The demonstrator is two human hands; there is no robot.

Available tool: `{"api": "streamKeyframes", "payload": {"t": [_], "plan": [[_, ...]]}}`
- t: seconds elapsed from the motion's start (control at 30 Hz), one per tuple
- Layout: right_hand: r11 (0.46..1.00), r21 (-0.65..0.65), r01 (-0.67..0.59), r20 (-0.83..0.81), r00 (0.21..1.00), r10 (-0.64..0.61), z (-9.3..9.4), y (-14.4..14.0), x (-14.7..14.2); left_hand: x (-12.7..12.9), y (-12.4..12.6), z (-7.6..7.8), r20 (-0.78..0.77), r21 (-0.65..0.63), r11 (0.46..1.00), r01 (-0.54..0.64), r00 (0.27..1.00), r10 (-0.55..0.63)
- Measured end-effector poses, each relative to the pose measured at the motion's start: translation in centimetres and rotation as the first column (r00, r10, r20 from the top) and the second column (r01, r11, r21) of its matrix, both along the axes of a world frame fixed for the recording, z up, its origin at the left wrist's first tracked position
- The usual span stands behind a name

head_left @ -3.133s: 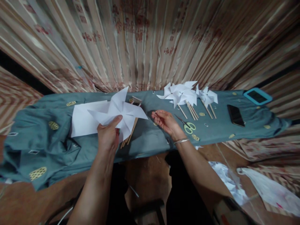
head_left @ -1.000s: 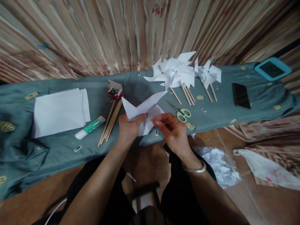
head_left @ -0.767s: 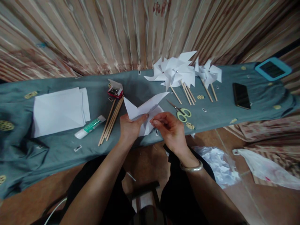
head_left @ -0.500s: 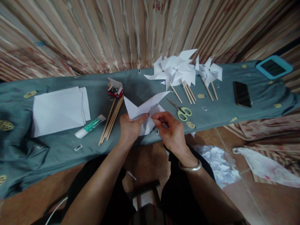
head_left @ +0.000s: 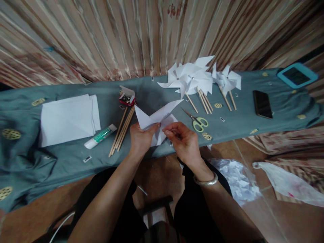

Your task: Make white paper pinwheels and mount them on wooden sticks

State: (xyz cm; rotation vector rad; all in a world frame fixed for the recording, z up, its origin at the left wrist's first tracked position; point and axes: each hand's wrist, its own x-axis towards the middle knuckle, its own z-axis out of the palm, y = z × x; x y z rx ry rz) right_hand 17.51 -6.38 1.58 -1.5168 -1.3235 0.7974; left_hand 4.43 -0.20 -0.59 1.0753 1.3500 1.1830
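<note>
My left hand [head_left: 141,138] grips a folded white paper pinwheel [head_left: 155,117] at the near edge of a table covered in grey-green cloth [head_left: 157,94]. The thumb lies on top of the paper near its centre. My right hand [head_left: 183,140] has its fingertips pinched at the pinwheel's centre, touching the paper; whether something small is between them I cannot tell. Just left of my left hand lies a bundle of wooden sticks [head_left: 124,130].
Finished pinwheels on sticks [head_left: 193,79] lie at the back right. Green-handled scissors [head_left: 198,122], a small red box [head_left: 127,98], a glue tube [head_left: 100,136], stacked white paper [head_left: 69,118], a black phone [head_left: 262,104] and a blue-cased device [head_left: 296,75] also lie there. Crumpled paper [head_left: 236,180] is on the floor.
Three seconds ago my left hand held the pinwheel up at the left and my right hand was apart. Both hands now meet at the pinwheel's centre by the near edge.
</note>
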Motion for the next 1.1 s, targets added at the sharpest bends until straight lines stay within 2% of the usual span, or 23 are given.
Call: {"api": "streamKeyframes", "payload": {"t": [0.1,0.23,0.33,0.77,1.1], "plan": [[0.999,0.051,-0.002,0.089,0.996,-0.003,0.3,-0.3,-0.1,0.0,0.1,0.2,0.008,-0.004,1.0,-0.007,1.0,0.007],[0.978,0.208,0.0,0.257,0.965,-0.055,0.6,-0.6,-0.2,0.0,0.0,0.5,0.056,-0.002,1.0,0.003,0.998,-0.003],[0.963,0.27,0.016,0.303,0.947,-0.101,0.5,-0.4,-0.1,0.1,-0.2,0.6,0.096,-0.028,1.0,0.009,0.995,-0.006],[0.984,0.17,0.047,0.178,0.981,-0.078,-0.6,0.5,0.0,0.5,-0.9,0.9,0.239,-0.097,0.995,0.039,0.971,-0.015],[0.995,0.084,0.051,0.031,0.998,-0.054,-0.3,0.7,0.3,0.5,-1.1,1.4,0.226,-0.14,0.99,0.033,0.974,0.0]]}}
